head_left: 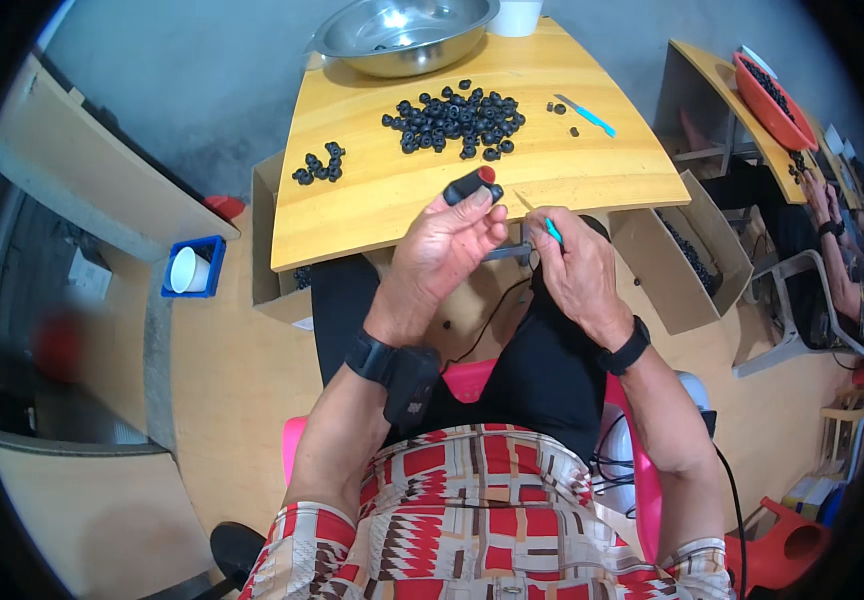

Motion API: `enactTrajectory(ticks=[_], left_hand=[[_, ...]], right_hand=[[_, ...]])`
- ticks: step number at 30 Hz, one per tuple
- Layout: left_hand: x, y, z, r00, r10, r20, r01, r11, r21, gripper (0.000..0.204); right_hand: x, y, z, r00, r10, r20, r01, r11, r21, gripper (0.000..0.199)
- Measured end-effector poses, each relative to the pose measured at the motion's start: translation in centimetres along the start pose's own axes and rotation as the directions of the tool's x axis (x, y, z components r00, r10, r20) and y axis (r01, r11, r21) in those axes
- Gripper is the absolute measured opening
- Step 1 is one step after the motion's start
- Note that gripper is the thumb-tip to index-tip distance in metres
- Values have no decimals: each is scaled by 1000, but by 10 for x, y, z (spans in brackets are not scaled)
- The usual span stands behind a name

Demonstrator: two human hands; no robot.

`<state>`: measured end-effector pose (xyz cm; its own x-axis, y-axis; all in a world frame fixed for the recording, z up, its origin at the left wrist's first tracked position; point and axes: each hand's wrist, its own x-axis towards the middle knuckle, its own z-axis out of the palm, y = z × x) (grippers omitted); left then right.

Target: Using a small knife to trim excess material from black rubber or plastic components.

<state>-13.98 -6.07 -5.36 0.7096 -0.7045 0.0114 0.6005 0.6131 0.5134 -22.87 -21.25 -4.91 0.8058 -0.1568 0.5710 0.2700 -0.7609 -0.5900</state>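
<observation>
My left hand (449, 240), palm partly up, is closed over the table's near edge. Its thumb presses a small black ring-like part (496, 191) against a black sleeve (464, 188) with a red end. Whether that sleeve is worn on a finger or held cannot be told. My right hand (580, 268) grips a small knife with a turquoise handle (553, 230), its thin blade pointing toward the left hand, apart from the black part. Beyond both hands, a pile of black ring-like parts (457, 122) lies on the yellow wooden table (572, 170). A smaller group of them (320, 165) is at the left.
A steel bowl (407, 40) and white container (515, 18) stand at the back. Another turquoise-handled knife (592, 117) lies at the right. Cardboard boxes (682, 275) flank the table. A blue bin (193, 266) is left. A co-worker's hands (818, 198) work near a red basin (774, 103).
</observation>
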Motion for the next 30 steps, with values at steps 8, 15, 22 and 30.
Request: enactTrajectory(ticks=[8, 15, 22, 30], left_hand=[[-15, -22, 12, 1000, -23, 10, 24, 980, -197, 23], [-21, -27, 7, 996, -58, 64, 74, 951, -299, 20], [-23, -25, 7, 994, -107, 19, 107, 940, -325, 21], [-30, -28, 10, 994, -92, -52, 71, 949, -308, 24]], right_hand=[[3, -4, -8, 976, -212, 45, 217, 950, -223, 18], [3, -4, -8, 973, -224, 58, 231, 946, -226, 18], [2, -4, -7, 977, -200, 77, 213, 951, -226, 17], [-3, -2, -1, 969, -233, 87, 245, 953, -176, 15]])
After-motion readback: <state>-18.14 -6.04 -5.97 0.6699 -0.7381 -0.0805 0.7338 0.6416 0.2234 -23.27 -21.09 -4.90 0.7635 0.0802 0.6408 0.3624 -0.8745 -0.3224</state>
